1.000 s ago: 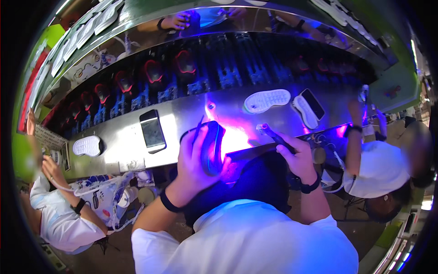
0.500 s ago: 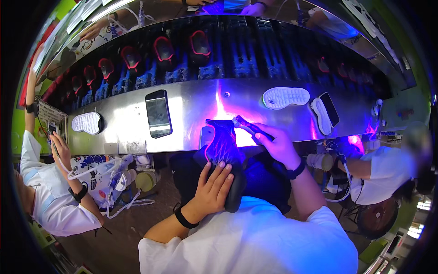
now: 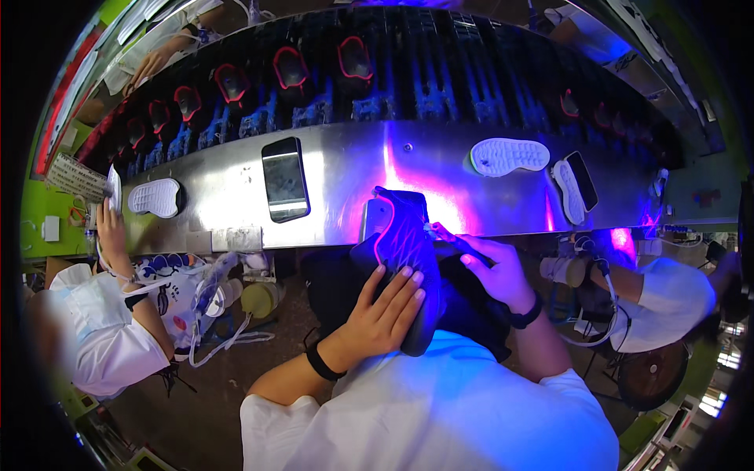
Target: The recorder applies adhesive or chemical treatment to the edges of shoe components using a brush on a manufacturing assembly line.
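Worktop (image 3: 338, 165), with a dark shoe (image 3: 410, 235) at its near edge.
It looks light, soft above and firm beneath, so I'd hold it by the near end. There the left hand (image 3: 377, 323) lies, fingers spread flat rather than clasping. The right hand (image 3: 498, 273) has its fingers closed round a slim brush (image 3: 449, 237), tip just beside the shoe's right edge.

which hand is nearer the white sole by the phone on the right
The right. The right hand is left of the white sole and closer to the body; the left hand lies much farther left, on the dark shoe.
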`<state>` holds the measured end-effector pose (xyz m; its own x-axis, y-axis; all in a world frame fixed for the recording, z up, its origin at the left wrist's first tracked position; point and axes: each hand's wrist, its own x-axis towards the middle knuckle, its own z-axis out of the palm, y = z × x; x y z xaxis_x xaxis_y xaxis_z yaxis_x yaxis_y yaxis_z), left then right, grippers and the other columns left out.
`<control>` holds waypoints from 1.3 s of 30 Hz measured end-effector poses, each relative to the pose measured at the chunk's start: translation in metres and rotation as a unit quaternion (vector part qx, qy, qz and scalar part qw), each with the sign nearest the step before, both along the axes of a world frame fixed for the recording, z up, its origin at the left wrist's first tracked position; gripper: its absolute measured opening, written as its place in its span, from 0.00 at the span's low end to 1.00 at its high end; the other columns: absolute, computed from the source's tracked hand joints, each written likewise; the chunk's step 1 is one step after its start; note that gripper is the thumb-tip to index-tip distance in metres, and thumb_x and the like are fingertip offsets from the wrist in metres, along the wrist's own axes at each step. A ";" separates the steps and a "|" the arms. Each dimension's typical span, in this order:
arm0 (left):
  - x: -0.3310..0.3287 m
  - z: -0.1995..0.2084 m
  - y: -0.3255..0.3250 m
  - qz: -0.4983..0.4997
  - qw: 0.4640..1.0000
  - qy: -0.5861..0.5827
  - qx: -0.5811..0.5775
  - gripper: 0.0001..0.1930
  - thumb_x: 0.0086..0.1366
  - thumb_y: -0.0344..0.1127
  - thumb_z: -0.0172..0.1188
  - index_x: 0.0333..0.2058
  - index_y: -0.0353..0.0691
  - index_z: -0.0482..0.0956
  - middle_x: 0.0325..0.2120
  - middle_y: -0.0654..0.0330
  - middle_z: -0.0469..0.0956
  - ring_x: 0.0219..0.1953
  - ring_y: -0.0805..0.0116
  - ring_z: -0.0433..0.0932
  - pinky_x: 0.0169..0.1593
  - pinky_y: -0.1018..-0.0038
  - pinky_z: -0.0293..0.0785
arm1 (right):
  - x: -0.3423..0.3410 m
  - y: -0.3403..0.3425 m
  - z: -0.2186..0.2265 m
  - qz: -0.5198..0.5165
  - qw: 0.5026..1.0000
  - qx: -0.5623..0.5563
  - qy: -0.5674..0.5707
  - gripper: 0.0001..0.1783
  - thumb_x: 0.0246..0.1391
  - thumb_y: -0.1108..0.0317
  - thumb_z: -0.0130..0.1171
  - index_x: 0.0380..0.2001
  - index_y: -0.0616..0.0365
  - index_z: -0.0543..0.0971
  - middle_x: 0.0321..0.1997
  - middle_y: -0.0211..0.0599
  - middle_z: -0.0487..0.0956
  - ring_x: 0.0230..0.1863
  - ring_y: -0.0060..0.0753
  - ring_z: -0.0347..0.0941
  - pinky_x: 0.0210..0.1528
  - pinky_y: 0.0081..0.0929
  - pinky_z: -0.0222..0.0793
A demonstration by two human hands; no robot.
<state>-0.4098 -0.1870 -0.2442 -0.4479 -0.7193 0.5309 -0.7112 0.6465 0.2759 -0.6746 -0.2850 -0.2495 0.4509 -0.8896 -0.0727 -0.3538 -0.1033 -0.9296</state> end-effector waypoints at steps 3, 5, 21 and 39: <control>0.002 0.001 -0.001 -0.009 1.000 -0.018 0.000 0.15 0.67 0.31 0.55 0.50 0.31 0.78 0.56 0.46 0.79 0.62 0.50 0.76 0.67 0.42 0.65 | 0.003 0.005 0.012 -0.003 0.999 0.034 -0.010 0.21 0.62 0.72 0.63 0.58 0.64 0.79 0.49 0.42 0.86 0.50 0.30 0.82 0.56 0.29 0.75; 0.001 -0.002 -0.001 -0.008 1.000 -0.013 0.002 0.15 0.67 0.31 0.55 0.50 0.32 0.78 0.56 0.46 0.78 0.63 0.50 0.76 0.67 0.42 0.65 | -0.007 0.019 0.010 -0.009 0.995 0.100 -0.019 0.21 0.63 0.72 0.63 0.58 0.64 0.79 0.49 0.41 0.86 0.50 0.28 0.81 0.55 0.29 0.74; -0.038 0.019 -0.016 0.026 0.998 0.027 0.041 0.26 0.63 0.35 0.58 0.57 0.25 0.72 0.59 0.38 0.74 0.65 0.43 0.72 0.67 0.40 0.61 | -0.050 0.024 0.059 0.013 0.970 0.235 -0.061 0.22 0.65 0.70 0.61 0.62 0.62 0.77 0.47 0.31 0.83 0.42 0.18 0.73 0.48 0.22 0.72; -0.102 0.058 -0.056 0.085 0.994 -0.017 0.065 0.43 0.51 0.42 0.70 0.63 0.24 0.66 0.60 0.37 0.72 0.62 0.44 0.74 0.68 0.47 0.61 | -0.097 0.067 0.058 -0.063 0.977 0.176 -0.106 0.22 0.62 0.70 0.65 0.60 0.61 0.79 0.32 0.26 0.80 0.31 0.15 0.74 0.39 0.20 0.73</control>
<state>-0.5115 -0.2431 -0.1859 -0.3308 -0.8473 0.4155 -0.8172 0.4774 0.3230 -0.7719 -0.2178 -0.1920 0.3780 -0.8754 -0.3014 -0.1393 0.2681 -0.9533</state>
